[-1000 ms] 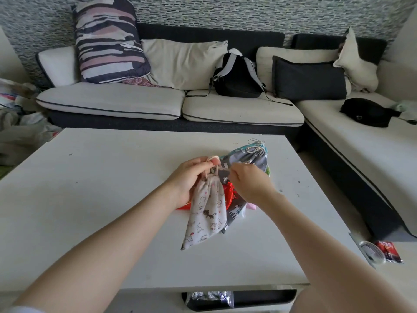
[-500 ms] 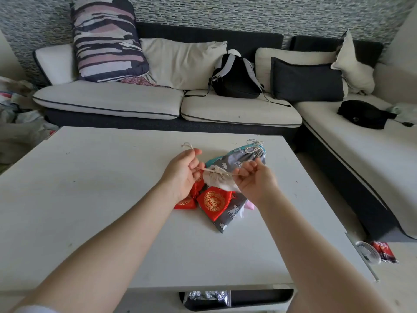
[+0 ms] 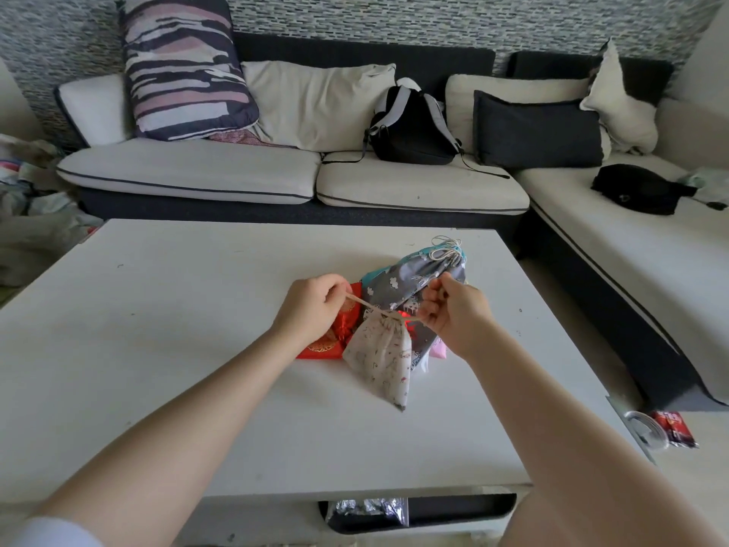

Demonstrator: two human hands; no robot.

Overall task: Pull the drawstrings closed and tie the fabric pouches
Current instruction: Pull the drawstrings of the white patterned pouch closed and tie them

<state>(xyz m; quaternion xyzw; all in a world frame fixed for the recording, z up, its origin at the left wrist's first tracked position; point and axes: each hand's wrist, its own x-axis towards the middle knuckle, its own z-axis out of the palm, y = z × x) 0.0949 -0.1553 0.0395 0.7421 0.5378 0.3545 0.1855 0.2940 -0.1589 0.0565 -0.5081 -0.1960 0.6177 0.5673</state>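
A small white patterned pouch (image 3: pixel 383 355) hangs over the white table (image 3: pixel 157 329), its mouth gathered tight. My left hand (image 3: pixel 313 305) pinches one beige drawstring end on the left. My right hand (image 3: pixel 453 309) pinches the other end on the right, and the cord runs taut between them. Behind the pouch lies a pile: a grey printed pouch (image 3: pixel 414 280) with its cords bunched at the far end, a red pouch with gold print (image 3: pixel 327 345), a strip of teal fabric and a bit of pink fabric (image 3: pixel 438 350).
A sofa with cushions (image 3: pixel 315 104) and a black backpack (image 3: pixel 410 128) stands behind the table. A black bag (image 3: pixel 635 189) lies on the right sofa section. A red packet (image 3: pixel 672 428) and a white ring lie on the floor at right.
The white pouch has dropped and hangs lower between my hands, covering part of the red pouch. Both hands have pulled further apart along the drawstring, and the pouch mouth is cinched.
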